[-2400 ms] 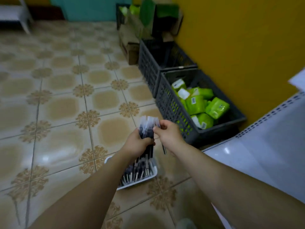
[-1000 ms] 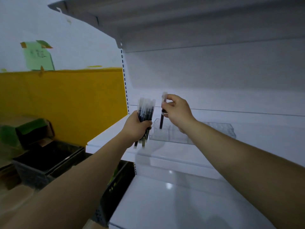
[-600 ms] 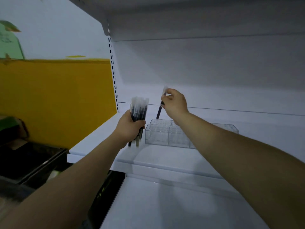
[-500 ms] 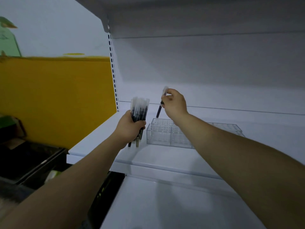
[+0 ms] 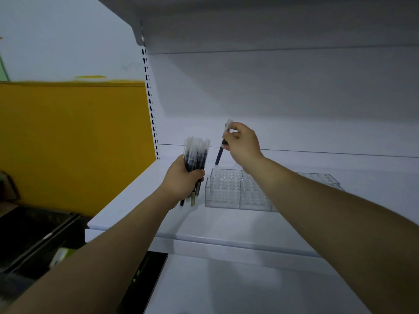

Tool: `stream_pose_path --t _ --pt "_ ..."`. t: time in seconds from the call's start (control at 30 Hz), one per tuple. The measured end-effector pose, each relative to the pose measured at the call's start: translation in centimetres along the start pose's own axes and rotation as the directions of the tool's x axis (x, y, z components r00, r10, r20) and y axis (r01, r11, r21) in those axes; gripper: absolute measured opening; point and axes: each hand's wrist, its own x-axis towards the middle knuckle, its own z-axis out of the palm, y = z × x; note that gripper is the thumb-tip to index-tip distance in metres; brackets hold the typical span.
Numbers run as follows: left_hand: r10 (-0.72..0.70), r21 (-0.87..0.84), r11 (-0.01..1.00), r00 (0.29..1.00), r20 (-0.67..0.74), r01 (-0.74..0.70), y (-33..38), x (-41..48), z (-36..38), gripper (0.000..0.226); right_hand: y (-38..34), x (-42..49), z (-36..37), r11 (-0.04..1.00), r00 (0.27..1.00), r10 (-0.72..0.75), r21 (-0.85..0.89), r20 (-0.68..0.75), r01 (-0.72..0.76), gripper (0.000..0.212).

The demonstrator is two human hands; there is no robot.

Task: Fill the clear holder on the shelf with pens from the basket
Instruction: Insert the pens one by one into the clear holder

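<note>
At the far left a yellow wall (image 5: 68, 143) is seen, with a dark crate (image 5: 34, 234) on the floor below it; the basket named in the task is not in view. Next, the left hand (image 5: 181, 181) is curled tight around a bundle of pens (image 5: 196, 155), held upright with caps up, just beside the left end of the clear holder (image 5: 223, 193). The bundle is judged to be parked there as a ready supply, so that pens can be drawn off one at a time.

The holder, a low box with a grid of small holes in its top, is set on the white shelf (image 5: 226, 225); no pen is seen standing in it. Further right, a single pen (image 5: 220, 154) is pinched near its cap between the thumb and fingertips of the right hand (image 5: 243, 146). It is held nearly upright, tip down, presumably so that it can be lowered straight into a hole. The tip lies below and slightly left of the pinch, just above the holder's back left corner and seemingly not yet touching it.
</note>
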Motion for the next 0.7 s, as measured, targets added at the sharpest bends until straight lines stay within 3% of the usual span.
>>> stream_pose_path --t 0.33,0.7 --pt "-0.015 -0.016 1.000 1.000 0.014 0.015 -0.7 0.2 0.1 0.024 -0.4 -0.2 -0.1 0.995 0.998 -0.022 -0.099 0.062 0.028 0.028" --pt "-0.008 -0.043 0.999 1.000 -0.010 0.008 -0.4 -0.5 0.0 0.019 0.6 -1.1 1.1 0.973 0.986 0.052 -0.230 0.156 -0.015 0.025"
